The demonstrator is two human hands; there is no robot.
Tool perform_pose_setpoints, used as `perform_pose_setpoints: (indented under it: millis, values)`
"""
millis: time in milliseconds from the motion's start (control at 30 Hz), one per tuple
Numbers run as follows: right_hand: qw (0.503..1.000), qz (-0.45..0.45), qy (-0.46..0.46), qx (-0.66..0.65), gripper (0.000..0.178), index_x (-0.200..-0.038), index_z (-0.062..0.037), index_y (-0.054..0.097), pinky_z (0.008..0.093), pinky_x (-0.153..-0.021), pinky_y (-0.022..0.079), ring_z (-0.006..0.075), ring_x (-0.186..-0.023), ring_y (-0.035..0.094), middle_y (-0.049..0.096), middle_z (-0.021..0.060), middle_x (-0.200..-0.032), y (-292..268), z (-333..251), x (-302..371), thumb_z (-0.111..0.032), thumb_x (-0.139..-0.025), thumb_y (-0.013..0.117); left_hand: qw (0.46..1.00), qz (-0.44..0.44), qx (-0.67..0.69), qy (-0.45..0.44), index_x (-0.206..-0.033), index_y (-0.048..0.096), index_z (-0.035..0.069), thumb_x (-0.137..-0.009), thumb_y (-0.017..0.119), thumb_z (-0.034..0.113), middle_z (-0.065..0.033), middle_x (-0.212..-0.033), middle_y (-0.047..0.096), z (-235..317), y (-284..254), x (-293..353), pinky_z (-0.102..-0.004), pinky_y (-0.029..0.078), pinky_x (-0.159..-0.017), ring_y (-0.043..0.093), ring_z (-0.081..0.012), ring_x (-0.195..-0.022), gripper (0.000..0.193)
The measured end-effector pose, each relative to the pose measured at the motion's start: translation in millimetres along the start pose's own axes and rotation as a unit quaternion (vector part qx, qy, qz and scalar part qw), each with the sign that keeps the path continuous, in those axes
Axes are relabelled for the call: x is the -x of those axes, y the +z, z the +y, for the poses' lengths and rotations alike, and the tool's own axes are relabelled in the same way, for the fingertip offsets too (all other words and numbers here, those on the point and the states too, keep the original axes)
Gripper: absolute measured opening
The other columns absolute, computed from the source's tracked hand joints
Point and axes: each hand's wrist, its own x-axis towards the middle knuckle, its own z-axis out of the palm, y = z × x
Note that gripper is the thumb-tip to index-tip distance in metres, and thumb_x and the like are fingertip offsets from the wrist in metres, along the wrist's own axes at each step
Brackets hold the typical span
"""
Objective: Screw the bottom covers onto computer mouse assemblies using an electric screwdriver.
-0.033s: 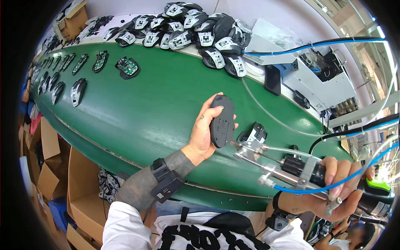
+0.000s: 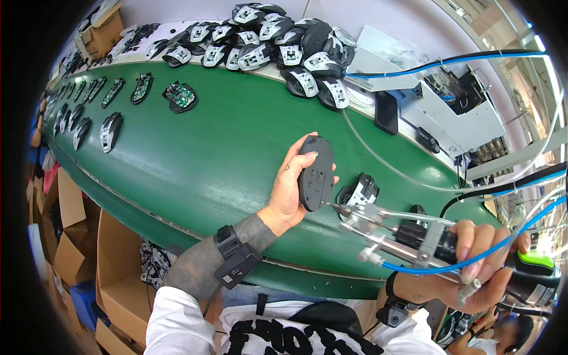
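A black computer mouse [image 2: 316, 171] is held tilted in my left hand [image 2: 286, 188], its underside facing me, thumb across the upper edge and fingers behind. My right hand [image 2: 482, 266] is wrapped round a powered screwdriver [image 2: 408, 235] with a metal feed head, a blue air hose and a green patch at its rear. The tip of the screwdriver points left at the mouse's lower end, very close to it; whether they touch I cannot tell. Beyond the tip, a black and white mouse shell [image 2: 362, 190] lies on the green belt [image 2: 207, 160].
Mouse shells [image 2: 257, 54] are heaped along the far ledge. Circuit-board halves [image 2: 180, 96] and more shells [image 2: 110, 131] line the belt's left. A white machine [image 2: 452, 112], hoses and a dark phone-like slab [image 2: 387, 113] stand right. Cardboard boxes [image 2: 121, 266] are lower left; another person [image 2: 503, 337] sits lower right.
The screwdriver in my right hand has shifted slightly left, bringing its tip closer to the mouse's lower end. My left hand and the mouse stay almost still.
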Motion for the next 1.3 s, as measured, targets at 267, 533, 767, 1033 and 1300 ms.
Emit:
perform_pose_setpoints:
  millis: [267, 533, 767, 1033, 1300]
  values:
    - [0.999, -0.009, 0.015, 0.028, 0.045, -0.12, -0.0085, 0.029, 0.0287, -0.056, 0.046, 0.0171, -0.057, 0.057, 0.052, 0.0009, -0.067, 11.8, 16.1, 5.0, -0.013, -0.085, 0.058, 0.999, -0.034, 0.019, -0.019, -0.131, 0.037, 0.01, -0.084, 0.05, 0.02, -0.0105, -0.111, 0.049, -0.4, 0.2, 2.2, -0.0372, 0.052, -0.079, 0.056, -0.021, -0.093, 0.05]
    - [0.999, 0.011, 0.034, 0.009, 0.043, -0.117, -0.0129, 0.032, 0.0309, -0.052, 0.046, 0.0161, -0.05, 0.053, 0.049, 0.0, -0.06, 19.5, 27.4, 8.9, -0.014, -0.084, 0.06, 0.999, -0.02, 0.024, -0.007, -0.132, 0.036, 0.01, -0.083, 0.048, 0.02, -0.0147, -0.113, 0.049, 3.7, -1.0, 8.1, -0.0416, 0.053, -0.08, 0.057, -0.026, -0.093, 0.051]
    - [0.988, 0.058, 0.086, 0.112, 0.043, -0.111, -0.0037, 0.032, 0.0249, -0.051, 0.04, 0.0105, -0.046, 0.044, 0.041, 0.0004, -0.057, 20.2, 24.9, -0.4, -0.011, -0.079, 0.06, 0.663, -0.107, -0.698, 0.248, -0.119, 0.051, 0.014, -0.071, 0.067, 0.025, -0.0144, -0.118, 0.046, -1.5, -21.4, -11.3, -0.039, 0.046, -0.086, 0.051, -0.0339, -0.102, 0.051]
    - [0.985, 0.02, 0.124, 0.117, 0.037, -0.102, 0.0005, 0.036, 0.0187, -0.039, 0.035, 0.0083, -0.041, 0.037, 0.038, 0.0006, -0.053, 11.8, 11.2, -10.5, -0.01, -0.074, 0.058, 0.584, -0.017, -0.769, 0.258, -0.112, 0.054, 0.014, -0.065, 0.069, 0.023, -0.0145, -0.124, 0.042, -12.6, -47.3, -11.4, -0.0413, 0.044, -0.09, 0.048, -0.0358, -0.107, 0.05]
    - [0.983, 0.009, 0.141, 0.116, 0.04, -0.107, 0.0016, 0.038, 0.0213, -0.044, 0.039, 0.0106, -0.044, 0.04, 0.042, 0.0033, -0.058, 1.6, 16.2, -9.6, -0.008, -0.075, 0.06, 0.684, -0.078, -0.657, 0.307, -0.118, 0.053, 0.008, -0.081, 0.065, 0.034, -0.0215, -0.129, 0.042, 66.7, -40.5, -13.6, -0.0419, 0.032, -0.103, 0.037, -0.0341, -0.126, 0.047]
